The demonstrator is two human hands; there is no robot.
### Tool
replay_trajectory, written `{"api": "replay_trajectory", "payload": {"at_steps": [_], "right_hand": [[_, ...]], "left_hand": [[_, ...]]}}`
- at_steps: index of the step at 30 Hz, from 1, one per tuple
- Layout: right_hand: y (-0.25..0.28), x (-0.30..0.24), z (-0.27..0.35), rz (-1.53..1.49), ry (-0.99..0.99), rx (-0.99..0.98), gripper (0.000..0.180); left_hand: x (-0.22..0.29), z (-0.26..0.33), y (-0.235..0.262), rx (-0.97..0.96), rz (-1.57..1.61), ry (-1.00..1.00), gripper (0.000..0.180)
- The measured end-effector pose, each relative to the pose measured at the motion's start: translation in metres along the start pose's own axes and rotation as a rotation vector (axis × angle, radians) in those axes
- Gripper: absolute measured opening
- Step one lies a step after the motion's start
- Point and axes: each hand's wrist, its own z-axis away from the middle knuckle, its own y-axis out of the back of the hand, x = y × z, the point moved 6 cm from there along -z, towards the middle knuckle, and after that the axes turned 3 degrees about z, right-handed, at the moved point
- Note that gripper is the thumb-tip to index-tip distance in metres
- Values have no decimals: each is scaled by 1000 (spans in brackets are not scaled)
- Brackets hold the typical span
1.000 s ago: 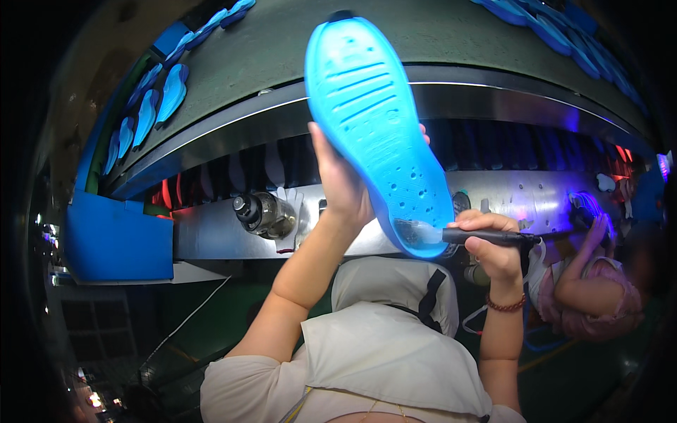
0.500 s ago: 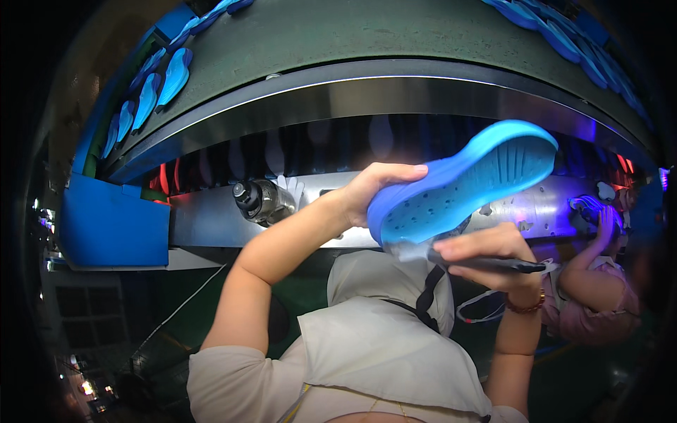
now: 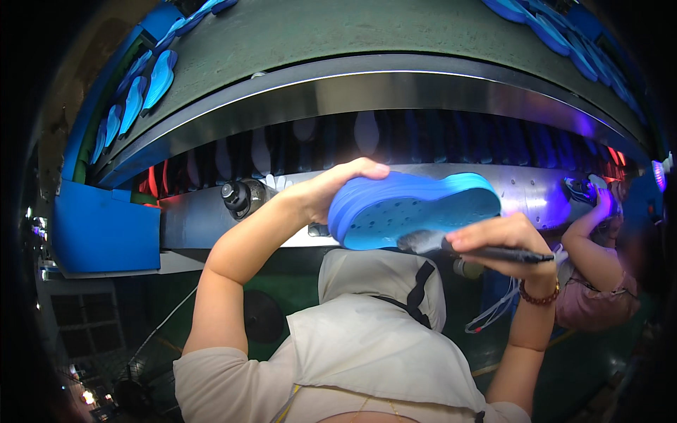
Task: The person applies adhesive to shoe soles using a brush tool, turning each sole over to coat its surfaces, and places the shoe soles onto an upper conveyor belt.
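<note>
A blue shoe sole [image 3: 451, 190] is held up in front of me, darker blue on its side wall and lighter on its inner face, with small holes and grooves. My left hand [image 3: 342, 185] grips its left end, thumb along the upper edge. My right hand [image 3: 511, 240] is closed around the dark handle of a brush [image 3: 423, 242]. Pale grey bristles on that brush lie against the lower edge of the sole, around its middle. A dark-capped bottle [image 3: 240, 197] stands on the metal ledge, left of my left forearm.
Beyond the ledge [image 3: 194, 222] runs a green belt [image 3: 395, 28] with a metal edge. Blue soles [image 3: 161, 79] lie along its left side, more soles [image 3: 550, 35] along its right. A blue panel [image 3: 106, 225] is at left. At right, a co-worker's arm [image 3: 592, 236] reaches to the ledge.
The sole has turned from a steep slant to nearly level, its right end coming down and left. The brush has shifted slightly along the lower edge. The view has moved a little.
</note>
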Motion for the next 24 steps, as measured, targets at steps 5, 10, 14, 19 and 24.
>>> {"api": "replay_trajectory", "payload": {"at_steps": [5, 10, 14, 19, 24], "right_hand": [[14, 9, 6, -18, -91, 170, 21], [6, 0, 19, -10, 11, 119, 23], [5, -9, 11, 0, 54, 409, 21], [-13, 25, -11, 64, 9, 516, 18], [-46, -24, 1, 212, 159, 201, 17]], "left_hand": [[-7, 4, 31, 102, 202, -87, 55], [-4, 20, 43, 210, 421, -95, 53], [-10, -24, 12, -91, 612, -654, 80], [-26, -47, -16, -173, 702, -544, 95], [-17, -41, 6, -49, 675, -642, 93]]}}
